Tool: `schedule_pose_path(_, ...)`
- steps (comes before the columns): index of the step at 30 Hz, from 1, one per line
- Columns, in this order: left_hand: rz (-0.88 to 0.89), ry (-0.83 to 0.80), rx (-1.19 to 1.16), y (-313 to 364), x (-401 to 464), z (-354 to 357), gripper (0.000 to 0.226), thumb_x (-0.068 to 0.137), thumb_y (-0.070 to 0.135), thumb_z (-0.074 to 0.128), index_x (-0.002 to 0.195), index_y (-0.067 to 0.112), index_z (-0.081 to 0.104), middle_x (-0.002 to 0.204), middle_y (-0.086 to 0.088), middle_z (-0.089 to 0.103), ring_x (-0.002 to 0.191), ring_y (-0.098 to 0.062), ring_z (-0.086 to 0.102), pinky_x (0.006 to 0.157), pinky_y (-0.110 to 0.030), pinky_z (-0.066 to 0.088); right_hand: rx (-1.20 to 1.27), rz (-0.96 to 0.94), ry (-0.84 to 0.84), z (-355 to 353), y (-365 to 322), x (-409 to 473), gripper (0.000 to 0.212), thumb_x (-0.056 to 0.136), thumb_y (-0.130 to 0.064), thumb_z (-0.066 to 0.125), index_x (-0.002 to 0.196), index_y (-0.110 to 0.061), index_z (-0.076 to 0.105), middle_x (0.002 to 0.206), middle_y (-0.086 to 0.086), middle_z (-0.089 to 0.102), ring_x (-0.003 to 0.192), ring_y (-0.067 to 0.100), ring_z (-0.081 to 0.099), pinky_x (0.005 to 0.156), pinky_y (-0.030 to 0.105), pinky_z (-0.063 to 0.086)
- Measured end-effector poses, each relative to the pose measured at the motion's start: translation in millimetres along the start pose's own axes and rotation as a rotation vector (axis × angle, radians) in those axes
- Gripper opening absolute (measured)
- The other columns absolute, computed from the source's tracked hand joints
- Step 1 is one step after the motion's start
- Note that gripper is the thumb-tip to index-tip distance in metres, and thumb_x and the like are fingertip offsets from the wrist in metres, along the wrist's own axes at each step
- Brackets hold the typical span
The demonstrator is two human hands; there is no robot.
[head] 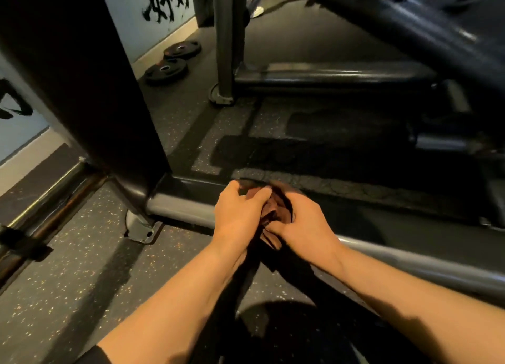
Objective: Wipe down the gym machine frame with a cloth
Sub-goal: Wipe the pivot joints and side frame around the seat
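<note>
Head view, looking down at low gym machine frame (180, 209) on speckled rubber floor (82, 268). Both hands together over grey base tube of frame, just right of its corner joint. Left hand (237, 216) curled over bunched brown cloth (276, 213), fingers (262, 194) bent down onto top of fabric. Right hand (306, 227) gripping same cloth from other side, thumb tucked into folds near lower edge. Cloth wadded between the two palms, lying against or just above tube; contact with metal hidden by hands. Thick black upright post (90, 90) rising at left from corner joint, bolted foot plate (140, 228) beside it. Two weight plates (175, 61) flat on floor near far wall. Dark textured mat (355, 188) behind tube.
</note>
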State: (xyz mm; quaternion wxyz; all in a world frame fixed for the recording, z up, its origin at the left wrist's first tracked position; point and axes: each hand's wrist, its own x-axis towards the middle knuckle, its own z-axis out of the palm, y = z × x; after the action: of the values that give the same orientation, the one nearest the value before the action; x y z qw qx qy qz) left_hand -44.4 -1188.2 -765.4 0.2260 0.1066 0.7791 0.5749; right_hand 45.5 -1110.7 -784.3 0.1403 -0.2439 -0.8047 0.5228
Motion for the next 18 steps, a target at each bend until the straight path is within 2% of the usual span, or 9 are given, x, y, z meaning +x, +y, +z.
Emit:
schedule_pose_path(3, 0.264, -0.065, -0.004, 40.1, -29.6, 22.4, 0.015, 0.085, 0.025, 0.072, 0.096, 0.017, 0.065, 0.077, 0.002, 0.072, 0.076, -0.007, 0.070, 0.075, -0.029, 0.057, 0.153, -0.060, 0.226, -39.4, -18.3, -24.6, 0.059, 0.073, 0.011, 0.070, 0.108, -0.035, 0.058, 0.103, -0.011, 0.069, 0.098, -0.002, 0.065, 0.085, 0.017, 0.052)
schedule_pose_path(6, 0.624, -0.095, -0.041, 79.6, -64.9, 38.2, 0.009, 0.087, 0.025, 0.070, 0.088, 0.016, 0.067, 0.071, 0.007, 0.068, 0.068, -0.001, 0.066, 0.063, -0.014, 0.049, 0.265, -0.144, 0.358, -79.9, -49.7, -55.3, 0.058, 0.070, 0.028, 0.059, 0.105, -0.018, 0.063, 0.095, -0.002, 0.070, 0.086, 0.001, 0.068, 0.065, 0.014, 0.053)
schedule_pose_path(7, 0.734, -0.110, -0.053, 90.7, -76.9, 42.2, 0.011, 0.089, 0.027, 0.068, 0.087, 0.016, 0.067, 0.071, 0.008, 0.067, 0.069, -0.002, 0.065, 0.062, -0.012, 0.046, 0.258, -0.185, 0.384, -91.9, -61.3, -66.7, 0.055, 0.070, 0.029, 0.058, 0.104, -0.015, 0.064, 0.092, -0.001, 0.070, 0.085, 0.003, 0.069, 0.064, 0.014, 0.052)
schedule_pose_path(9, 0.938, -0.126, -0.049, 109.0, -97.9, 49.5, 0.019, 0.092, 0.032, 0.060, 0.090, 0.015, 0.068, 0.077, 0.011, 0.066, 0.074, -0.005, 0.065, 0.066, -0.015, 0.046, 0.218, -0.259, 0.450, -111.7, -83.2, -90.8, 0.048, 0.072, 0.026, 0.063, 0.101, -0.012, 0.065, 0.090, -0.003, 0.070, 0.083, 0.004, 0.068, 0.068, 0.014, 0.051)
schedule_pose_path(12, 1.248, -0.113, -0.022, 132.0, -125.8, 58.4, 0.032, 0.094, 0.034, 0.051, 0.098, 0.009, 0.071, 0.087, 0.000, 0.070, 0.076, -0.015, 0.063, 0.071, -0.029, 0.048, 0.156, -0.345, 0.650, -129.6, -108.1, -125.5, 0.038, 0.072, 0.010, 0.077, 0.097, -0.017, 0.066, 0.086, -0.008, 0.068, 0.079, 0.000, 0.064, 0.069, 0.011, 0.048)
schedule_pose_path(13, 1.344, -0.112, -0.011, 140.0, -134.0, 61.1, 0.033, 0.095, 0.032, 0.051, 0.101, 0.008, 0.072, 0.088, -0.003, 0.071, 0.074, -0.019, 0.062, 0.070, -0.032, 0.046, 0.084, -0.382, 0.753, -134.7, -115.7, -134.8, 0.037, 0.073, 0.001, 0.078, 0.098, -0.022, 0.066, 0.089, -0.010, 0.068, 0.084, 0.001, 0.064, 0.073, 0.014, 0.048)
schedule_pose_path(15, 1.491, -0.117, 0.015, 160.1, -143.5, 63.4, 0.031, 0.095, 0.029, 0.052, 0.110, 0.009, 0.071, 0.093, -0.006, 0.070, 0.076, -0.022, 0.060, 0.073, -0.032, 0.044, -0.076, -0.466, 0.937, -147.5, -128.0, -145.3, 0.035, 0.079, -0.011, 0.074, 0.107, -0.029, 0.064, 0.110, -0.008, 0.066, 0.105, 0.007, 0.062, 0.088, 0.026, 0.049)
schedule_pose_path(17, 1.587, -0.081, 0.059, 184.5, -141.0, 63.3, 0.031, 0.095, 0.027, 0.053, 0.115, 0.009, 0.068, 0.102, -0.009, 0.068, 0.087, -0.023, 0.059, 0.080, -0.027, 0.043, -0.298, -0.511, 1.048, -163.3, -139.3, -141.1, 0.037, 0.085, -0.013, 0.068, 0.121, -0.019, 0.059, 0.130, 0.006, 0.054, 0.124, 0.011, 0.052, 0.102, 0.029, 0.044)
schedule_pose_path(18, 1.614, -0.048, 0.092, 195.6, -134.4, 61.2, 0.031, 0.094, 0.026, 0.055, 0.116, 0.009, 0.068, 0.106, -0.011, 0.067, 0.092, -0.024, 0.059, 0.085, -0.027, 0.041, -0.403, -0.509, 1.043, -169.3, -144.0, -133.5, 0.040, 0.087, -0.012, 0.066, 0.126, -0.012, 0.057, 0.136, 0.012, 0.048, 0.130, 0.013, 0.046, 0.107, 0.030, 0.040)
